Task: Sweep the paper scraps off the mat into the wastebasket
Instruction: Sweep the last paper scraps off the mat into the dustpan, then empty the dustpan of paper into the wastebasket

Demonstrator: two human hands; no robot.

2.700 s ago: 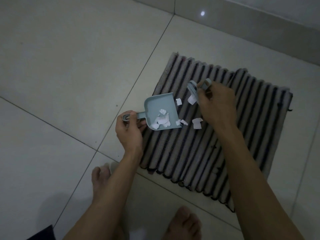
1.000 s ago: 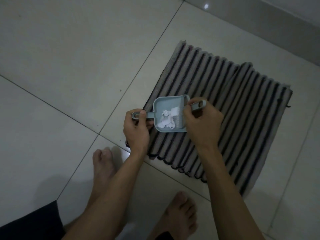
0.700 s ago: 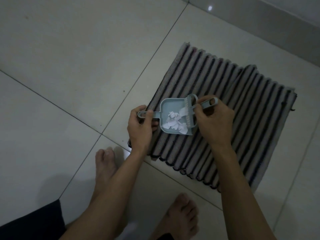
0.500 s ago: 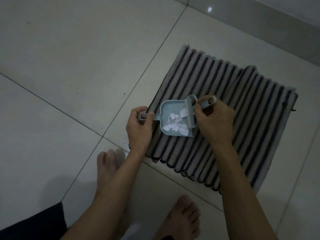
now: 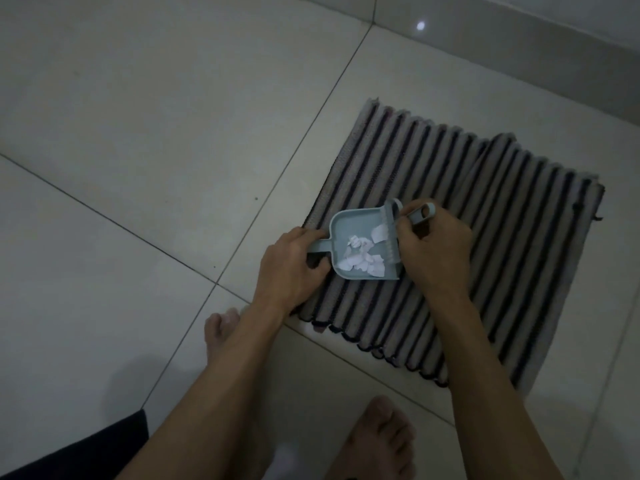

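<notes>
1. Pale-blue plastic dustpan (image 5: 360, 242) sat on the striped mat (image 5: 485, 244), near its left edge. Left hand (image 5: 289, 268) had fingers curled round the pan's short handle, a firm grip.
2. Right hand (image 5: 433, 252) was clamped on the handle of a small matching brush (image 5: 408, 220). Bristle head sat just left of that grip, standing across the pan's open mouth and touching its lip.
3. Paper scraps (image 5: 362, 259) were white, torn and piled inside the pan, between the two grips. One larger scrap leaned against the bristles.
4. Progress: no loose scraps were visible on the exposed mat. Anything under the hands or forearms couldn't be checked. Collection looked essentially done.
5. Left to do: carry the pan to the wastebasket and tip it. No wastebasket was in view, so distance and direction were unknown.
6. Risk, my judgement: scraps were light and the pan shallow with an open front. Keeping the mouth tilted up, or the brush parked across it as a gate, would stop spillage during the carry.
7. Bare feet and tiled floor (image 5: 138, 116) lay below and left of the grips.
</notes>
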